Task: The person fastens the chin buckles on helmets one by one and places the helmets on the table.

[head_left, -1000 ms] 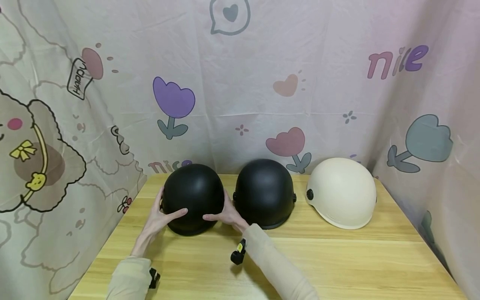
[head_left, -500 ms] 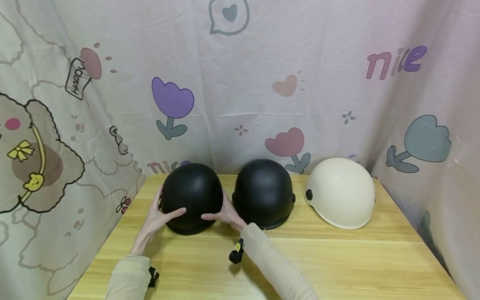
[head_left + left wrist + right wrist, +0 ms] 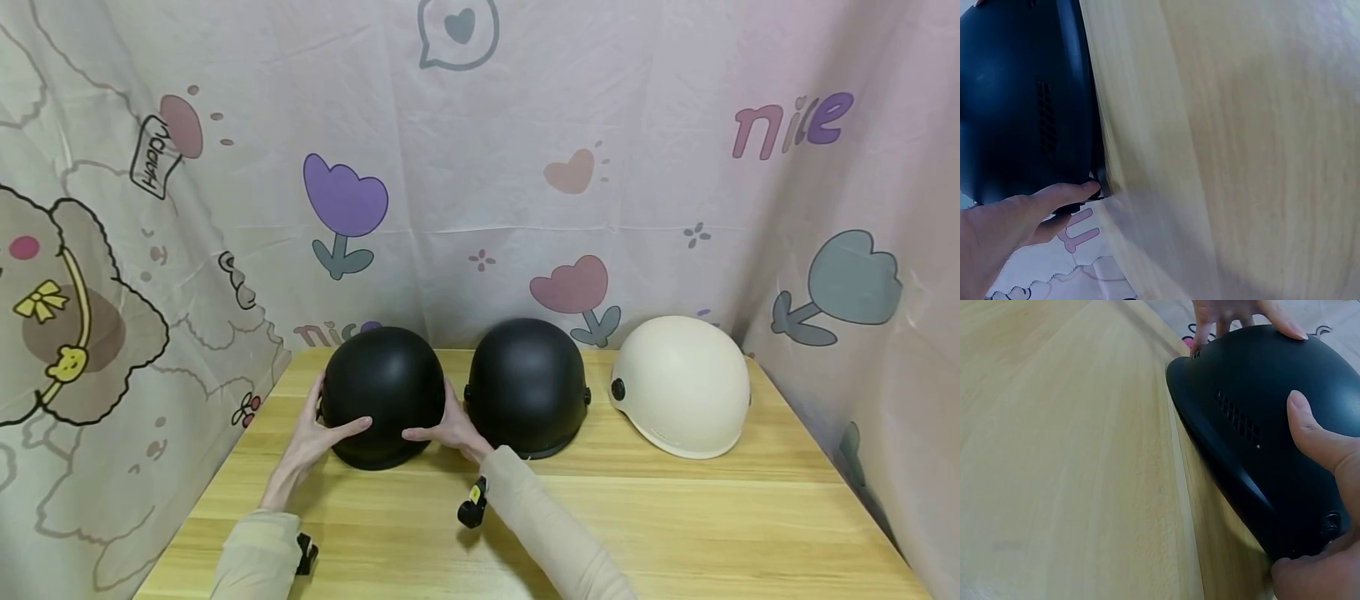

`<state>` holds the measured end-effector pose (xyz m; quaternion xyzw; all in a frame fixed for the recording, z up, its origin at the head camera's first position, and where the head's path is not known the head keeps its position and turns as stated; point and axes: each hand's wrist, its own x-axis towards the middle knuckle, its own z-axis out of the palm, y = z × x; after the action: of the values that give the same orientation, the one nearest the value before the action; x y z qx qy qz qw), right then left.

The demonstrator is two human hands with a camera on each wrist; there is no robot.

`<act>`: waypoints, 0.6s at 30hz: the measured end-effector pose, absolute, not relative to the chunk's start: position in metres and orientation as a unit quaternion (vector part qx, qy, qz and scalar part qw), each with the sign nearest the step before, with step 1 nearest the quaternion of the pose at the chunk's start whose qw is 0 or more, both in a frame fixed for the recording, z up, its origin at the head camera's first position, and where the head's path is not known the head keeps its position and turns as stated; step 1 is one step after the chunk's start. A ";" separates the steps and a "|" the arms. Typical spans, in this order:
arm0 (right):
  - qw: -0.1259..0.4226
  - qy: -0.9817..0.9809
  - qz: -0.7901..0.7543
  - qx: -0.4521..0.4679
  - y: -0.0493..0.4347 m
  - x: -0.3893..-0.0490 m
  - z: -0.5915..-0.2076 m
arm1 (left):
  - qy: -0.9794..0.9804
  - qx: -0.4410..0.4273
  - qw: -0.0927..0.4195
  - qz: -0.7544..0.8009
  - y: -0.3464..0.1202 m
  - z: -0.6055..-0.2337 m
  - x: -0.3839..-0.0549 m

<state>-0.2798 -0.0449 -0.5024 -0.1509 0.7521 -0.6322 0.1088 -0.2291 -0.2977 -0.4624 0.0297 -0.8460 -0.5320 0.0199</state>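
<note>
A black helmet (image 3: 384,387) sits at the left of the row on the wooden table. My left hand (image 3: 315,442) grips its left side, the thumb lying across the front of the shell. From the opposite side my right hand (image 3: 447,425) holds it likewise, thumb on the front and fingers round the edge. The left wrist view shows the left hand's (image 3: 1029,215) fingertips at the helmet's (image 3: 1016,112) lower rim. In the right wrist view, vent slots show on the helmet (image 3: 1272,419), with the right thumb (image 3: 1313,434) on the shell and fingers under the rim.
Close by on the right stands a second black helmet (image 3: 528,387) with side knobs. A cream helmet (image 3: 682,387) is farther right. A printed curtain (image 3: 480,167) hangs behind and beside the table (image 3: 675,525).
The view has shifted very slightly; both hands keep the same hold on the left black helmet, which stays in place.
</note>
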 end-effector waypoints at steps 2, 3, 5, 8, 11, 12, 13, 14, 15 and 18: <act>0.107 0.753 -0.631 -0.151 -0.045 -0.280 -0.502 | -0.845 0.032 0.017 -0.533 -0.298 -0.462 -0.229; 0.107 0.753 -0.631 -0.153 -0.045 -0.279 -0.502 | -0.845 0.034 0.016 -0.534 -0.298 -0.462 -0.229; 0.106 0.753 -0.630 -0.156 -0.045 -0.280 -0.502 | -0.845 0.037 0.013 -0.534 -0.298 -0.462 -0.228; 0.102 0.754 -0.629 -0.158 -0.046 -0.280 -0.503 | -0.845 0.038 0.010 -0.533 -0.298 -0.462 -0.228; 0.103 0.756 -0.628 -0.155 -0.045 -0.281 -0.503 | -0.844 0.037 0.011 -0.534 -0.298 -0.462 -0.228; 0.103 0.757 -0.627 -0.153 -0.045 -0.280 -0.503 | -0.844 0.037 0.011 -0.535 -0.298 -0.462 -0.228; 0.102 0.759 -0.625 -0.153 -0.045 -0.280 -0.504 | -0.844 0.037 0.012 -0.535 -0.298 -0.462 -0.228; 0.099 0.761 -0.622 -0.155 -0.044 -0.280 -0.504 | -0.843 0.038 0.013 -0.536 -0.298 -0.462 -0.228; 0.095 0.762 -0.620 -0.159 -0.044 -0.280 -0.504 | -0.842 0.040 0.014 -0.537 -0.298 -0.462 -0.228; 0.081 0.766 -0.614 -0.172 -0.044 -0.279 -0.506 | -0.840 0.048 0.015 -0.540 -0.298 -0.462 -0.227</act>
<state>-0.2785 -0.0442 -0.5056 -0.1725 0.7662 -0.6136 0.0812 -0.2265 -0.2977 -0.4615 0.0481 -0.8400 -0.5402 0.0155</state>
